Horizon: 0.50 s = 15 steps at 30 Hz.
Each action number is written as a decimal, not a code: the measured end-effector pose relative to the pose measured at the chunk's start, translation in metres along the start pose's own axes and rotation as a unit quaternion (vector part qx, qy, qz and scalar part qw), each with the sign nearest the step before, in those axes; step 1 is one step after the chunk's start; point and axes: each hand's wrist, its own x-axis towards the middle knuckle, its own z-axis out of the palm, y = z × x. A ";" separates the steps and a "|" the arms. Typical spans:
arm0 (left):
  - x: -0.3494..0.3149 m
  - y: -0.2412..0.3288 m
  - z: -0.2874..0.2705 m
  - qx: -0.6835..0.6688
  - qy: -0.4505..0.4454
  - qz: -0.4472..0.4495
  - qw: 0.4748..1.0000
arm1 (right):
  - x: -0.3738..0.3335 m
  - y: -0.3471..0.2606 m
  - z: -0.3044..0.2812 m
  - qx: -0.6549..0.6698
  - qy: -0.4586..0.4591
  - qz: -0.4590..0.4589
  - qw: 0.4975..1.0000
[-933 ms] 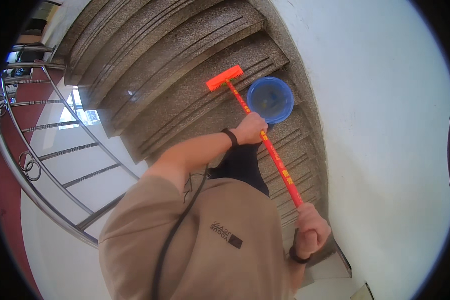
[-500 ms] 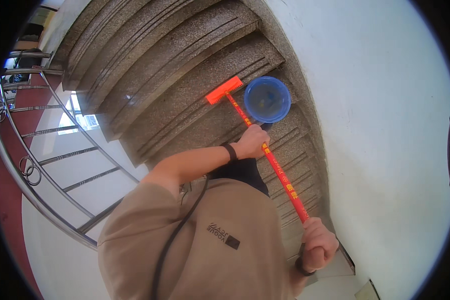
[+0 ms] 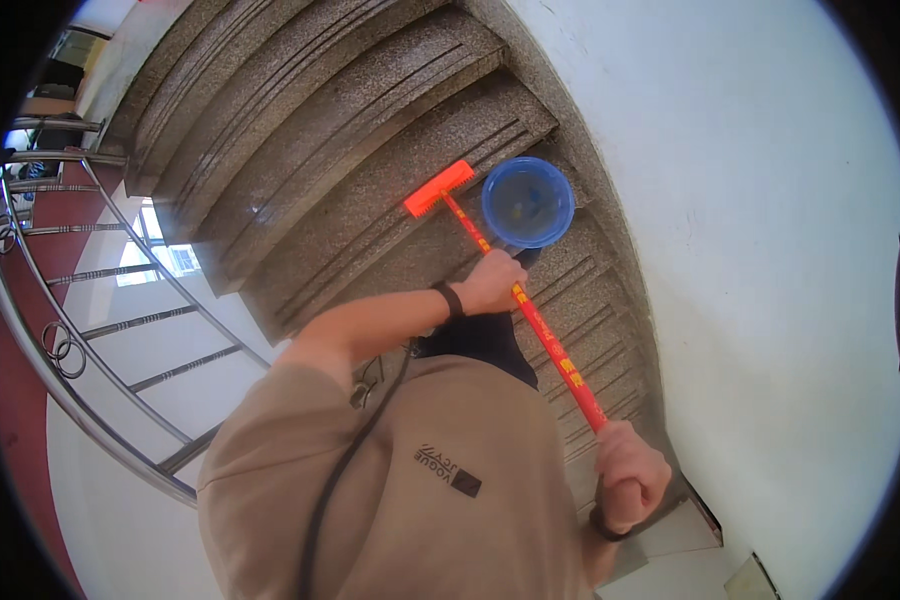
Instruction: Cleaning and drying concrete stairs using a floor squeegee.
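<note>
A long-handled scrub brush (image 3: 553, 352) with a red handle slants across the view. Its orange-red head (image 3: 439, 189), bristly along the edge, rests on a speckled stone stair tread (image 3: 378, 190). My left hand (image 3: 491, 282) is closed around the lower handle, nearer the head. Around the handle's upper end my right hand (image 3: 632, 475) is closed as well. Just right of the brush head stands a blue bucket (image 3: 528, 203) holding cloudy liquid, with darker patches I cannot make out.
Curved stone stairs (image 3: 300, 130) with grooved treads fan out ahead. A white wall (image 3: 760, 250) bounds them on the right. On the left runs a metal railing (image 3: 135, 380) with rings, beside a white surface and a dark red band.
The brush head has shifted slightly left and nearer to me. My right hand sits a little farther forward and left. The whole view has tilted slightly, and both hands keep their hold.
</note>
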 end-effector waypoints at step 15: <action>-0.005 -0.030 -0.035 -0.007 -0.053 0.021 0.998 | 0.004 0.021 0.021 0.006 -0.040 -0.024 0.999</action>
